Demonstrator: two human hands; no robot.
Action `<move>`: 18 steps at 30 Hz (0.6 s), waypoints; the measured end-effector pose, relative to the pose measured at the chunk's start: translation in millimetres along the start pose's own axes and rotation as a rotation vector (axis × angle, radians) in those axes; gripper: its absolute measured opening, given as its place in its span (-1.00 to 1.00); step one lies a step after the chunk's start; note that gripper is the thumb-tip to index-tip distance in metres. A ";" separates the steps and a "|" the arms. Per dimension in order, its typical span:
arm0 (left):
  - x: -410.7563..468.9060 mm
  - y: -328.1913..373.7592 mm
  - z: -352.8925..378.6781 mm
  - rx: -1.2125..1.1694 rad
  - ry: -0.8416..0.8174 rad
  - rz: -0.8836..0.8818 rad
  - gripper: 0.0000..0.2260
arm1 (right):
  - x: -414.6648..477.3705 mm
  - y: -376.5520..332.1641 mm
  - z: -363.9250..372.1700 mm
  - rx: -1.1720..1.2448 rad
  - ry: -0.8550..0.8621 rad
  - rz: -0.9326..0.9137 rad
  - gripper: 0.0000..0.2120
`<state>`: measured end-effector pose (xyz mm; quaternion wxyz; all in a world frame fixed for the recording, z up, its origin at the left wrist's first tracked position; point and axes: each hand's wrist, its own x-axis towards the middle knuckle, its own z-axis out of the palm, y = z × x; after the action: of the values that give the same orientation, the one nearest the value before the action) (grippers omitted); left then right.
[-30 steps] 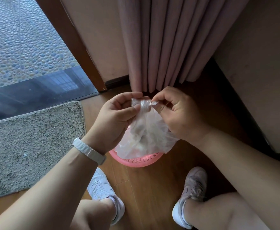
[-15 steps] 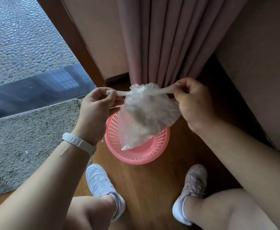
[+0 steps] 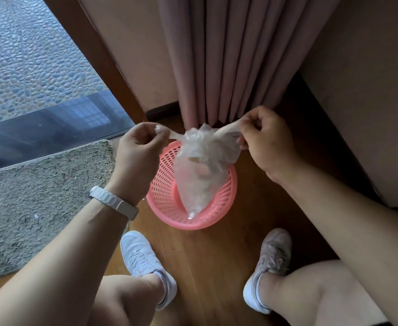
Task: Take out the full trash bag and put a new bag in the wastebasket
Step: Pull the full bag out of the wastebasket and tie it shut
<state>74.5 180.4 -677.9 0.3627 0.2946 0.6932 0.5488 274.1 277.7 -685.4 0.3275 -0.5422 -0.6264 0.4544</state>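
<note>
A clear plastic trash bag (image 3: pixel 201 170) with crumpled waste inside hangs over a round pink perforated wastebasket (image 3: pixel 226 205) on the wooden floor. My left hand (image 3: pixel 139 149) pinches one twisted top corner of the bag. My right hand (image 3: pixel 266 142) pinches the other corner. The two corners are pulled apart sideways, with a bunched knot of plastic between them. The bag's lower tip dips inside the basket near its front rim.
A pink curtain (image 3: pixel 226 57) hangs just behind the basket, with walls on both sides. A grey shaggy mat (image 3: pixel 40 201) lies to the left before a glass door. My two feet in sneakers (image 3: pixel 146 262) stand close in front of the basket.
My hands went from close together at the bag's top to wide apart, pulling its corners outward. The bag has stretched downward and the basket shows more.
</note>
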 end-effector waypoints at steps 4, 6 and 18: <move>-5.1 2.6 12.9 -0.031 -0.188 0.046 -0.94 | -11.7 -14.2 10.9 0.015 -0.234 -0.078 -0.86; -7.1 1.3 17.3 -0.021 -0.279 0.073 -0.96 | -15.8 -21.4 15.6 0.055 -0.327 -0.108 -0.91; -8.1 3.7 13.8 0.081 -0.299 0.129 -0.85 | -24.6 -31.4 20.0 0.074 -0.454 -0.203 -0.79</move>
<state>90.5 182.3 -674.7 0.4136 0.4312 0.6326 0.4928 248.9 249.4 -661.9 0.2422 -0.3482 -0.7180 0.5519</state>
